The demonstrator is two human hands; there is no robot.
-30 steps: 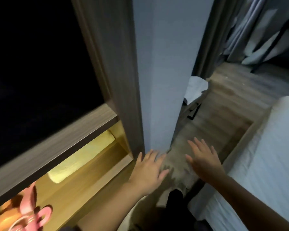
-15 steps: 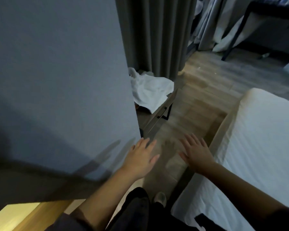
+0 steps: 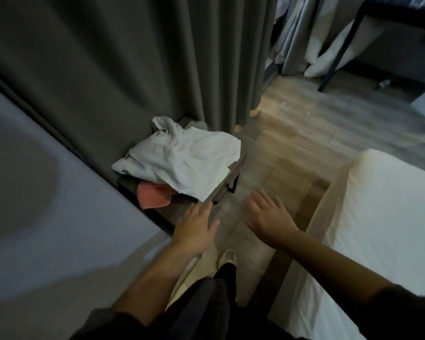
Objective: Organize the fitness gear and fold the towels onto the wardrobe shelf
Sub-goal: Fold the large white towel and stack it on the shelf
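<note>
A crumpled white towel (image 3: 182,155) lies heaped on a low wooden side table (image 3: 227,181) beside the grey curtain. A pink cloth (image 3: 152,196) pokes out from under the towel's near edge. My left hand (image 3: 194,228) hovers flat, fingers straight, just short of the table's near corner and holds nothing. My right hand (image 3: 268,213) is spread open over the wooden floor, to the right of the table, also empty. The wardrobe shelf is out of view.
A grey wall panel (image 3: 47,217) fills the left. A bed with a white sheet (image 3: 378,229) borders the narrow floor strip on the right. A dark curtain (image 3: 133,57) hangs behind the table. A black-legged bench (image 3: 341,52) stands at the far right.
My view has swung right, away from the lit wardrobe shelf, past the wall panel. The table with the towels has come nearer, and both hands have stayed open in front of me.
</note>
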